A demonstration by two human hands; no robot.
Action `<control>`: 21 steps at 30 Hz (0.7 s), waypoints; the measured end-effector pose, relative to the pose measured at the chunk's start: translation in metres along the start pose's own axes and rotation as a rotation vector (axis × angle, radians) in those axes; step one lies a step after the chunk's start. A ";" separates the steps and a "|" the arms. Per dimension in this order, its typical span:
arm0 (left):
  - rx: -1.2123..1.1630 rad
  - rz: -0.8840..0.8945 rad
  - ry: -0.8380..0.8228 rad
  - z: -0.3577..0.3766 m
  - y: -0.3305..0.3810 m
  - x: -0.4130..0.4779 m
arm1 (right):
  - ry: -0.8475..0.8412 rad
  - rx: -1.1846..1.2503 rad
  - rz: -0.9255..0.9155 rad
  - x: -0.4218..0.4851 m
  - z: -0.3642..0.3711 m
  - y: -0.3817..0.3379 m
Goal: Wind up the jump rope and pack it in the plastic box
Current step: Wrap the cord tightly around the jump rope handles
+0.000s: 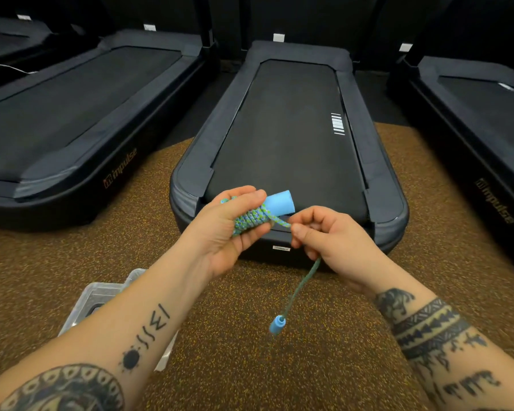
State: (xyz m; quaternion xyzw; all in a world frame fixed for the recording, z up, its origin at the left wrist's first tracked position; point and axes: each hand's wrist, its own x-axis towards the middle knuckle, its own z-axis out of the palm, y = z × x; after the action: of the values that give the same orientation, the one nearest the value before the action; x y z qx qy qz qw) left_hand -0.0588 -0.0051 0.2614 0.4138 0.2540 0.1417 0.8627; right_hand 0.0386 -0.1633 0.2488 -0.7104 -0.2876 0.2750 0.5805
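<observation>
Dim even light, dark background, wide-angle edge bending, mostly sharp

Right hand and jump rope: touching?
Touching. The head view shows the right hand pinching the jump rope just beside the left hand, with the rope hanging out below its fingers.

The brand "impulse" is printed on the left treadmill [80, 114] and the right treadmill [487, 137].

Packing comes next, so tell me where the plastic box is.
Head view, lower left: the plastic box sits on the speckled floor, partly hidden behind the left forearm, short of the middle treadmill.
</observation>
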 end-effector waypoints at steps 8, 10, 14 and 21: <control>0.410 -0.143 -0.295 0.002 -0.003 -0.012 | 0.027 0.098 0.162 0.006 -0.009 -0.002; 0.532 -0.148 -0.297 0.003 -0.010 -0.011 | 0.035 0.056 0.128 0.005 -0.010 -0.005; 0.635 -0.099 -0.244 0.003 -0.021 -0.007 | 0.035 -0.057 0.034 0.003 -0.009 -0.012; 0.368 -0.008 0.005 0.006 -0.020 0.001 | 0.033 -0.030 -0.094 -0.002 -0.007 -0.024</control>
State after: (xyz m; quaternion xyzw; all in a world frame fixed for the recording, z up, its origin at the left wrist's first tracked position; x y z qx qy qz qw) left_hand -0.0543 -0.0204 0.2487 0.5632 0.2797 0.0904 0.7723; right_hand 0.0404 -0.1658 0.2736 -0.7092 -0.3149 0.2312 0.5869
